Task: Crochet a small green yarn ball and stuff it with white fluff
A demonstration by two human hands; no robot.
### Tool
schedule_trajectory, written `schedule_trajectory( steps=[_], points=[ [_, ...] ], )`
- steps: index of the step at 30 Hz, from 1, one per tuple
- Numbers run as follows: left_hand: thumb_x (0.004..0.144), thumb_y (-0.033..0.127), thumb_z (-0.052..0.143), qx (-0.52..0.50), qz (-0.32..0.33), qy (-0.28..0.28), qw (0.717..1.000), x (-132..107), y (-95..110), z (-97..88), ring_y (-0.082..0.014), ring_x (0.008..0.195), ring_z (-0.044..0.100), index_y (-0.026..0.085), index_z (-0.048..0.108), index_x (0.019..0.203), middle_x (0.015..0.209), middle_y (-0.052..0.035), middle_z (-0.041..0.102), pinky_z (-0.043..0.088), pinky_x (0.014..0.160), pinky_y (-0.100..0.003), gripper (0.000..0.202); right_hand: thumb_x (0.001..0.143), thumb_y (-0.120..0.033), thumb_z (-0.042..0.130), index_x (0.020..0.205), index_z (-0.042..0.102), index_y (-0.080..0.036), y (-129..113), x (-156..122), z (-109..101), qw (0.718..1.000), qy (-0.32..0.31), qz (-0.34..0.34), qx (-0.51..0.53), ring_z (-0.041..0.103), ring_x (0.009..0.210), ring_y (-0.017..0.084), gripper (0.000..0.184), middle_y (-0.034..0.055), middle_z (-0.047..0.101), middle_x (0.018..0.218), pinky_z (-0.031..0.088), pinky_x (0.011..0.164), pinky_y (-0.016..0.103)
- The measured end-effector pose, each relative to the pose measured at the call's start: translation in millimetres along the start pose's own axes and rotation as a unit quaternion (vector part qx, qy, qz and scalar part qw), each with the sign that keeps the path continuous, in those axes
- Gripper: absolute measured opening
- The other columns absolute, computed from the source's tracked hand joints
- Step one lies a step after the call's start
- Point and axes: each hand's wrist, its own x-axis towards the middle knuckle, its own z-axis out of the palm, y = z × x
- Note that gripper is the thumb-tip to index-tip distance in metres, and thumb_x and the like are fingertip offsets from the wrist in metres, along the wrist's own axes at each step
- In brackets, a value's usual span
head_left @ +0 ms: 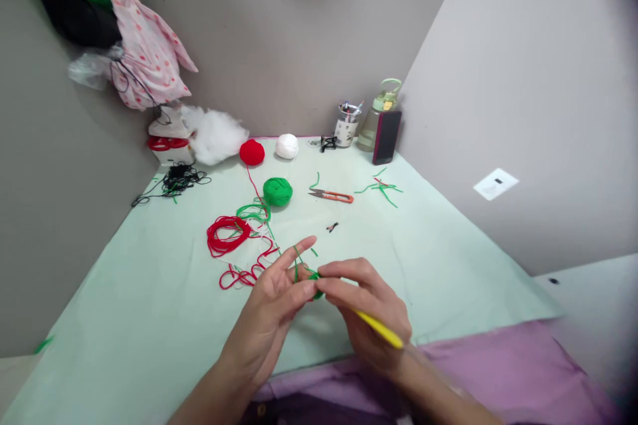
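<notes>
Between my two hands is a small piece of green crochet work (318,287), mostly hidden by fingers. My left hand (274,299) pinches it between thumb and fingers, and green yarn loops over the raised left index finger. In my right hand (371,309) is a crochet hook (379,329) with a yellow handle, its tip hidden at the green piece. From my left hand the strand runs back toward the green yarn ball (278,192). A coil of red yarn (228,236) and loose red strands lie just left of my left hand.
Thread snips (331,196) lie mid-table near yarn scraps (383,187). Behind are a red yarn ball (252,153), a white yarn ball (287,146), stuffing (214,136), a pen cup (346,126), a bottle (369,126) and a phone (387,138). Tangled black yarn (182,180) lies left.
</notes>
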Motion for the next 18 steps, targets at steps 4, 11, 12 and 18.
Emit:
schedule_trajectory(
  steps=[4,11,12,18],
  points=[
    [0.079,0.026,0.082,0.046,0.034,0.01,0.998,0,7,-3.3,-0.0109,0.072,0.048,0.021,0.065,0.14,0.08,0.0018,0.052,0.044,0.072,-0.024,0.063,0.1,-0.01,0.057,0.112,0.075,-0.024,-1,10,-6,0.987,0.027,0.082,0.137,0.07,0.086,0.018,0.026,0.0057,0.075,0.095,0.058,0.076,0.032],
    [0.079,0.031,0.082,0.11,0.05,-0.017,0.993,1,9,-4.9,-0.0114,0.072,0.048,0.025,0.074,0.127,0.089,-0.0006,0.055,0.041,0.064,-0.023,0.049,0.1,-0.029,0.065,0.097,0.079,-0.026,10,13,-5,0.901,0.049,0.246,0.353,0.064,0.074,0.013,0.014,0.0014,0.071,0.088,0.053,0.072,0.027],
    [0.079,0.033,0.082,0.119,0.052,-0.023,0.991,1,8,-4.5,-0.0117,0.073,0.048,0.026,0.075,0.126,0.089,-0.0008,0.056,0.042,0.064,-0.023,0.048,0.099,-0.031,0.066,0.097,0.079,-0.026,11,13,-3,0.895,0.042,0.254,0.363,0.064,0.077,0.013,0.014,0.0018,0.072,0.09,0.053,0.073,0.026],
    [0.083,0.036,0.081,0.152,0.076,-0.008,0.985,2,-2,-4.4,-0.0109,0.077,0.053,0.029,0.075,0.121,0.095,-0.0002,0.06,0.045,0.074,-0.023,0.039,0.099,-0.032,0.067,0.099,0.08,-0.028,11,10,2,0.894,0.034,0.269,0.357,0.064,0.079,0.012,0.014,0.0012,0.074,0.091,0.052,0.077,0.026]
  ],
)
